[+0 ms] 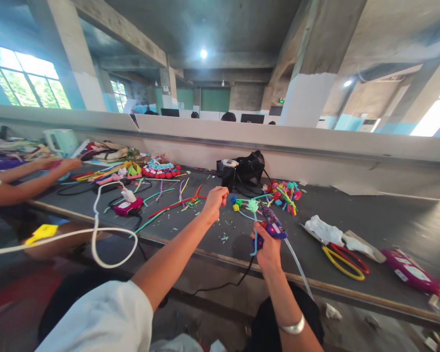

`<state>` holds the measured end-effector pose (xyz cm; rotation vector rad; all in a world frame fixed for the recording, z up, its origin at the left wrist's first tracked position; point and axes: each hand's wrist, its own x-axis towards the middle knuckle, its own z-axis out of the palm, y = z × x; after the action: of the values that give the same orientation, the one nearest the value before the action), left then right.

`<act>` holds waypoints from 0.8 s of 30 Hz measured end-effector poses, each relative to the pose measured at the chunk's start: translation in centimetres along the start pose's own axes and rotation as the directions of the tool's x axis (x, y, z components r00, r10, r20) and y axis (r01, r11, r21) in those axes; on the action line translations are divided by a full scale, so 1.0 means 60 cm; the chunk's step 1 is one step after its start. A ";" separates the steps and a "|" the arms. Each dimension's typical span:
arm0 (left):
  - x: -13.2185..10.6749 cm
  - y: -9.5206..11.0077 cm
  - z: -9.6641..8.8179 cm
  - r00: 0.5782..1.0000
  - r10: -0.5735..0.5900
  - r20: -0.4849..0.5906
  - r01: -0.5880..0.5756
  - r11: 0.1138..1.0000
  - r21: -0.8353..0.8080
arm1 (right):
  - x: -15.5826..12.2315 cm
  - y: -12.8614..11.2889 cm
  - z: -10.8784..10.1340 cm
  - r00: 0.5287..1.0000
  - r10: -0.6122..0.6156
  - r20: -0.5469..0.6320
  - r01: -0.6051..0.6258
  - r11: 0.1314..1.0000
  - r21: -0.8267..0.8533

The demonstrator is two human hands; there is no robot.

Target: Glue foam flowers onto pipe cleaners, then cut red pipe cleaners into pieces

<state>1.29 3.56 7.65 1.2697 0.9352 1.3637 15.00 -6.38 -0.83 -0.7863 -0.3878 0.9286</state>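
Note:
My left hand [215, 200] is stretched out over the dark worktable [388, 225], its fingers pinched together near the tips of red and orange pipe cleaners [176, 204]; what it pinches is too small to make out. My right hand [267, 244] grips a purple glue gun [272, 226] with a clear glue stick trailing from its back. It also holds a light blue pipe-cleaner stem topped by a green fuzzy flower [253, 205]. A silver bangle [294, 326] sits on my right wrist.
Pipe-cleaner flowers [284, 193] lie by a black bag [249, 168] and a small black device [229, 176]. Red and yellow loops [346, 259], white tissue [326, 230] and a purple packet [410, 271] are at right. Another person's arms [29, 178] reach in at left. A white cable [106, 230] loops off the table edge.

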 end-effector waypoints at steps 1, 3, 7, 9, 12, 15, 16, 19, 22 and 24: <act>0.005 -0.002 -0.009 1.000 -0.007 -0.025 0.008 1.000 0.006 | 0.000 -0.001 0.000 1.000 -0.002 0.000 0.002 1.000 0.003; 0.012 -0.008 -0.030 0.997 -0.019 -0.078 0.022 0.999 0.039 | 0.001 -0.004 -0.002 1.000 -0.007 -0.005 0.007 1.000 0.009; 0.011 -0.034 -0.071 0.989 -0.019 -0.145 0.044 0.983 0.176 | 0.003 -0.010 -0.004 1.000 -0.025 -0.018 0.025 0.999 0.030; 0.001 -0.051 -0.084 0.992 -0.010 -0.127 0.044 0.964 0.264 | 0.004 -0.011 -0.006 0.999 -0.028 -0.020 0.029 0.999 0.035; -0.024 -0.076 -0.088 0.999 0.019 -0.050 0.000 0.934 0.358 | 0.005 -0.010 -0.009 0.999 -0.022 -0.023 0.022 0.999 0.026; -0.055 -0.093 -0.072 0.999 0.032 0.022 -0.038 0.918 0.395 | 0.006 -0.008 -0.012 0.999 -0.018 -0.028 0.018 1.000 0.012; -0.065 -0.096 -0.062 0.999 0.028 0.045 -0.043 0.917 0.398 | 0.006 -0.007 -0.012 0.999 -0.018 -0.027 0.019 1.000 0.008; -0.091 -0.096 -0.026 0.992 0.004 0.125 -0.050 0.929 0.368 | 0.006 -0.005 -0.013 0.999 -0.020 -0.025 0.020 1.000 -0.004; -0.107 -0.088 0.011 0.977 -0.041 0.207 -0.021 0.957 0.289 | 0.007 -0.003 -0.013 0.999 -0.018 -0.034 0.018 1.000 -0.007; -0.111 -0.085 0.032 0.966 -0.075 0.248 0.018 0.975 0.224 | 0.008 -0.001 -0.012 0.999 -0.014 -0.049 0.013 1.000 -0.007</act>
<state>3.58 -2.14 1.65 1.5400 0.9466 1.0499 15.75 -6.32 -1.29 -0.8104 -0.3531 0.8940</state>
